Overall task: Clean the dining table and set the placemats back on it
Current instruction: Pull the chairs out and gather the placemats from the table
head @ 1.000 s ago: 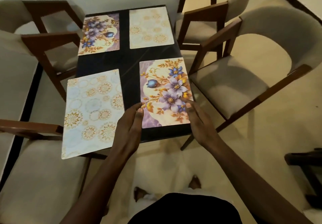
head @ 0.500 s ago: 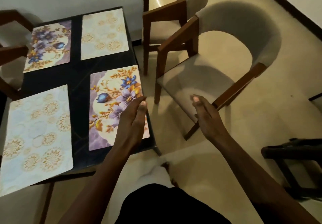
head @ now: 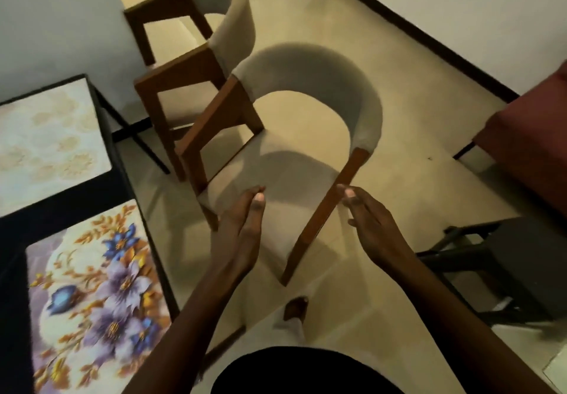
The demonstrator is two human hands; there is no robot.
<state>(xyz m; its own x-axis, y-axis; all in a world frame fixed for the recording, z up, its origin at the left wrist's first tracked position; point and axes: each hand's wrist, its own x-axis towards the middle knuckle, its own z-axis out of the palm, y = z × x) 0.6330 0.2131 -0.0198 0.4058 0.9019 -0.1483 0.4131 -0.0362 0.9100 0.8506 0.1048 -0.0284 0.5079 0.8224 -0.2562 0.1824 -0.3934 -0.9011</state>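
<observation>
Placemat [head: 98, 295]: flat on table [head: 61, 211], left of the left hand [head: 242, 228].
Left hand: fingers straight, empty.
Right hand [head: 374, 228]: fingers straight, empty, beside chair [head: 306, 65] arm.

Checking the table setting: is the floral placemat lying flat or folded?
Spread flat: the floral placemat lies face up on the dark table, with no fold in the part in view.

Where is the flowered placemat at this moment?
In the head view the flowered placemat lies at lower left on the dark table, with the pale placemat beyond it and the left hand to its right.
</observation>
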